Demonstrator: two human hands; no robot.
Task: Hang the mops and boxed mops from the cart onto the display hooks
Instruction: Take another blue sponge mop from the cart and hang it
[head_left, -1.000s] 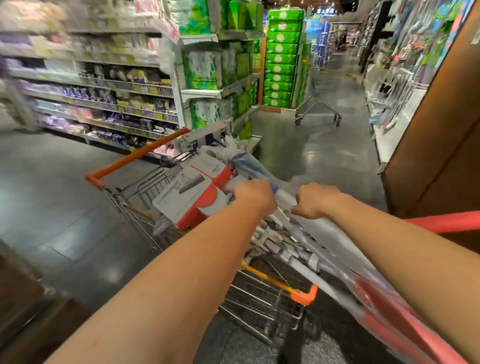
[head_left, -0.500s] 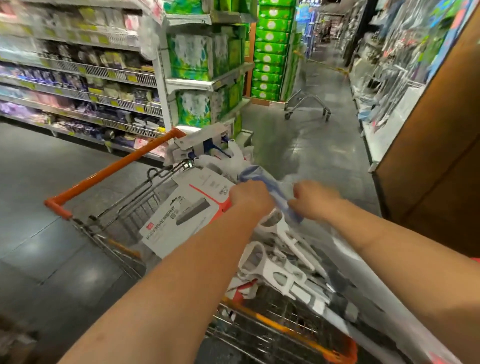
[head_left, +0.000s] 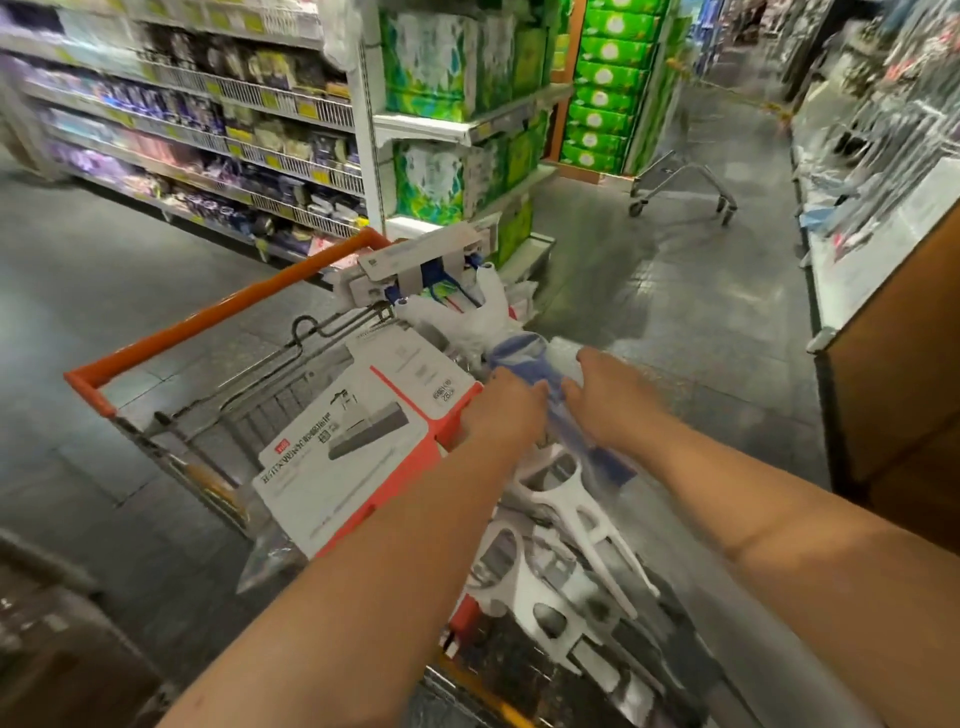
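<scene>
At far left, long shelves (head_left: 208, 130) of small packaged goods run along the aisle, blurred. In front of them stands the cart (head_left: 223, 317), its orange rail angled up toward the right above the wire basket. A boxed mop (head_left: 358, 447) (a white carton with a red corner and a printed picture of the mop head) lies tilted across the top of the basket, resting on other stock. Just right of the box, the left hand (head_left: 506, 410) reaches in knuckles up, its grip closed around a wrapped mop (head_left: 524, 358) whose blue head is bundled in clear plastic. This mop lies over the cart's load, pointing toward the basket's far end, where more white plastic-wrapped goods are heaped. The right hand (head_left: 608, 400) sits just beside the left, almost touching it, and its grip is clamped on the same wrapped mop, fingers curled over the plastic. Beneath both wrists, white mop frames (head_left: 566, 499) with oval cut-outs lie piled in the basket. Beyond the cart, green packs (head_left: 431, 176) fill an end shelf. Farther right, a low trolley frame (head_left: 680, 182) stands on the grey floor (head_left: 675, 291). At the right edge is a blurred display (head_left: 883, 119) of hanging goods above a brown panel (head_left: 904, 389).
</scene>
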